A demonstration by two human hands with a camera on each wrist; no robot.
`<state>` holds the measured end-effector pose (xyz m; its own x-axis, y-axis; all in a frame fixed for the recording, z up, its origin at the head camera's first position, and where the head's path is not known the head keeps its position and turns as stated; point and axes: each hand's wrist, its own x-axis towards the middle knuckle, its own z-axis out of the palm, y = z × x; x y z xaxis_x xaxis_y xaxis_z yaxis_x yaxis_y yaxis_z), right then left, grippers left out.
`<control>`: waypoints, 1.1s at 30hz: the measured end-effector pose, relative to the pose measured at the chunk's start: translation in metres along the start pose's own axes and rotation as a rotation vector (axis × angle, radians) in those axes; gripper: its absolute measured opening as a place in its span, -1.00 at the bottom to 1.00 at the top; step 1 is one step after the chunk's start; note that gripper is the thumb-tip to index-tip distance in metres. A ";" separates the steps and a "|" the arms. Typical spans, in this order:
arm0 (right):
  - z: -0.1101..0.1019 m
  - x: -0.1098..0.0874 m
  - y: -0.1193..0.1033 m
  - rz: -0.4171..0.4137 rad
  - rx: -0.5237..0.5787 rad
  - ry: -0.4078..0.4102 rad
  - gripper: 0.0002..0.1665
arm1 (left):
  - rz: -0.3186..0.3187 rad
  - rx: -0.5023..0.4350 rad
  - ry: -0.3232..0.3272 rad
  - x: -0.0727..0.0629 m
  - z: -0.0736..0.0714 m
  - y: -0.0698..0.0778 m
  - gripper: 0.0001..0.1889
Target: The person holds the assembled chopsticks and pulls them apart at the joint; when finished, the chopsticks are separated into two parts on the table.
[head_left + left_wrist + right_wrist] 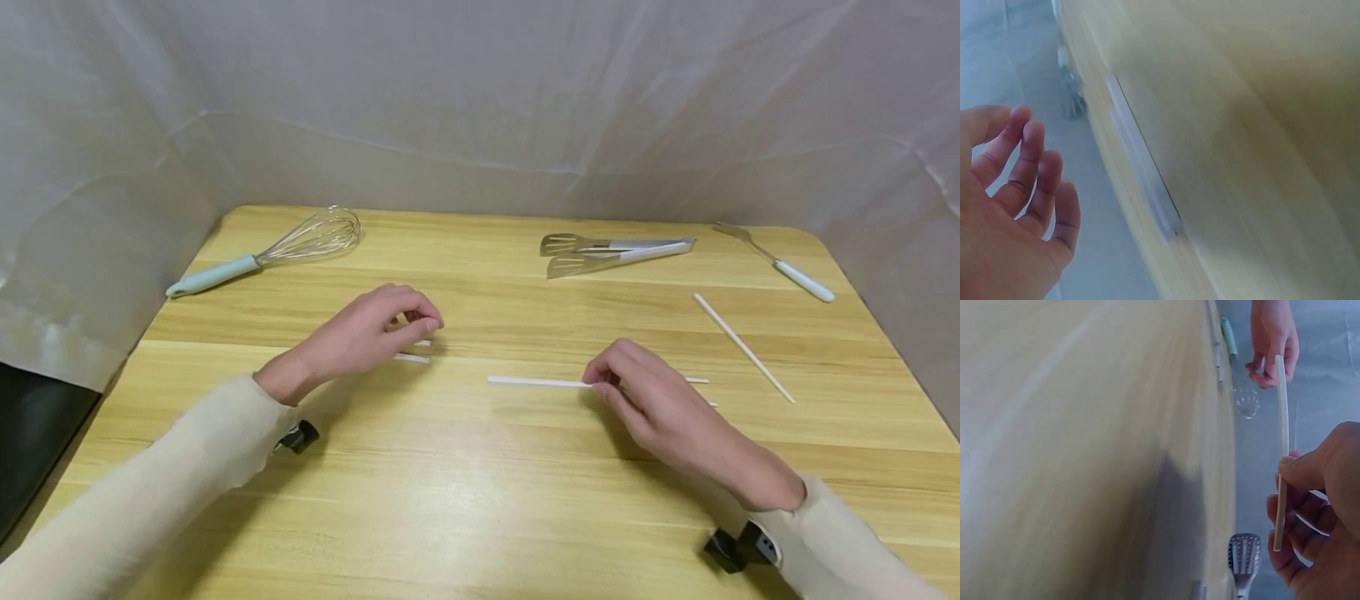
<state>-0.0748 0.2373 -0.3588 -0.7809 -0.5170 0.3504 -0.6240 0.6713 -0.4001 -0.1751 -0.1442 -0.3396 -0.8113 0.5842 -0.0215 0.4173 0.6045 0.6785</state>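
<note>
My right hand [660,400] pinches a pale, slim chopstick [536,382] between thumb and fingers. In the right wrist view, the same chopstick [1283,412] stands clear of the tabletop. Two pale stick tips [697,381] show on the table beyond that hand, which hides the rest. My left hand [367,329] hovers over the table, fingers loosely bent. In the left wrist view, nothing shows between the fingers of the left hand [1022,187]. Below it lie two pale sticks [412,358], mostly hidden in the head view; they lie side by side [1141,156].
A loose chopstick [742,346] lies slanted at the right. Along the back are a whisk [300,242] at the left, slotted tongs [615,252] right of centre, and a fork [780,262] at the far right. Grey cloth [480,100] hangs behind the wooden table [450,500].
</note>
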 end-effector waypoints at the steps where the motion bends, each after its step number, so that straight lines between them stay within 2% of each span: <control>1: -0.001 0.002 -0.001 -0.010 0.007 0.009 -0.70 | 0.016 -0.014 -0.004 0.000 0.002 0.004 -0.76; 7: -0.002 0.012 -0.008 -0.051 0.038 0.044 -0.66 | 0.124 -0.104 -0.078 0.001 0.016 0.031 -0.73; 12: 0.001 0.019 -0.015 -0.080 0.053 0.049 -0.71 | 0.194 -0.113 -0.117 0.004 0.026 0.045 -0.73; 20: 0.004 0.030 -0.025 -0.080 0.048 0.044 -0.77 | 0.220 -0.109 -0.155 0.005 0.036 0.054 -0.85; 24: 0.006 0.033 -0.028 -0.055 0.040 0.041 -0.80 | 0.208 -0.118 -0.145 0.006 0.038 0.055 -0.90; 29: 0.006 0.035 -0.030 -0.007 0.079 0.033 -0.86 | 0.222 -0.066 -0.093 0.005 0.040 0.056 -0.92; 33: 0.006 0.036 -0.031 0.044 0.115 0.020 -0.89 | 0.228 -0.059 -0.061 0.005 0.042 0.057 -0.93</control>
<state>-0.0836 0.1943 -0.3386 -0.8076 -0.4773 0.3464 -0.5891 0.6270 -0.5097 -0.1384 -0.0838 -0.3315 -0.6718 0.7347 0.0943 0.5609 0.4214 0.7126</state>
